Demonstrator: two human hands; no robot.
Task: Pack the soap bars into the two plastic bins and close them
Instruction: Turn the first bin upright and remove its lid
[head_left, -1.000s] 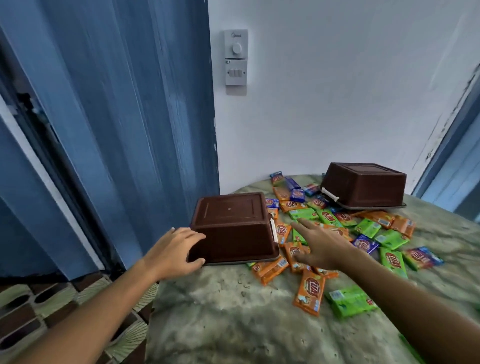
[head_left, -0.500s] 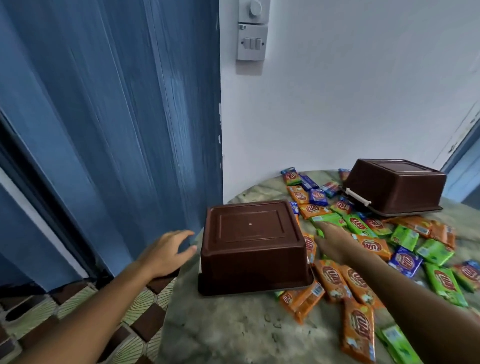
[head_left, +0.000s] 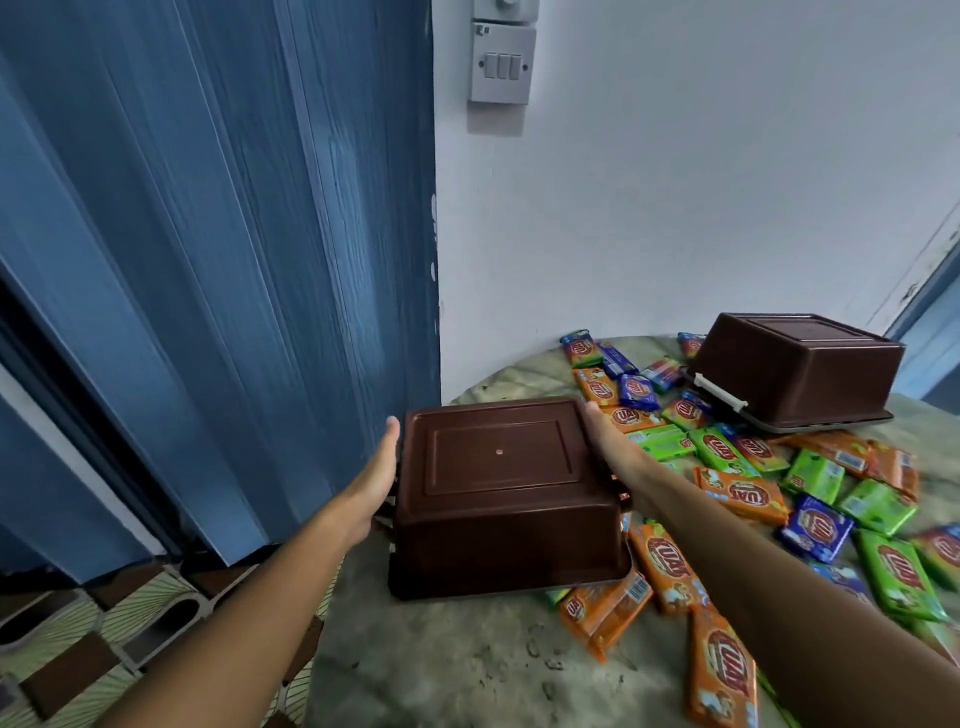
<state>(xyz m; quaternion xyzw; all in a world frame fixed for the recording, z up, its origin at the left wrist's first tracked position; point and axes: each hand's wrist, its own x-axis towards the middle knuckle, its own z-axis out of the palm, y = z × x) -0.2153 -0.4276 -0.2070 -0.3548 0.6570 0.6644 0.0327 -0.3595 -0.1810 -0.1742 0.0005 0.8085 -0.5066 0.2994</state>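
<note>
Both our hands frame the near brown bin (head_left: 498, 493), which sits upside down on its lid at the near left of the mottled green tabletop (head_left: 457, 670). Our left hand (head_left: 371, 480) lies flat along the bin's left wall, fingers straight and pointing away from us; our right hand (head_left: 610, 449) is laid against the right wall, thumb up near the far top corner, its fingers hidden behind the bin, so we cannot tell whether they hook round anything. The bin's near right corner rests on top of an orange soap bar (head_left: 605, 608), leaving it slightly tilted. A second brown bin (head_left: 795, 369) stands upside down too, farther back on the right, a white latch (head_left: 719, 392) showing on its near side. Between and around the two bins the soap bars (head_left: 810, 483) lie loose on the table in orange, green and blue wrappers, some overlapping; none is inside a bin that we can see. Behind the near bin hangs a blue folding door (head_left: 234, 260), and a white switch plate (head_left: 501, 65) is fixed to the pale wall (head_left: 701, 182) above the table. Patterned floor tiles (head_left: 104, 649) show at the lower left.
</note>
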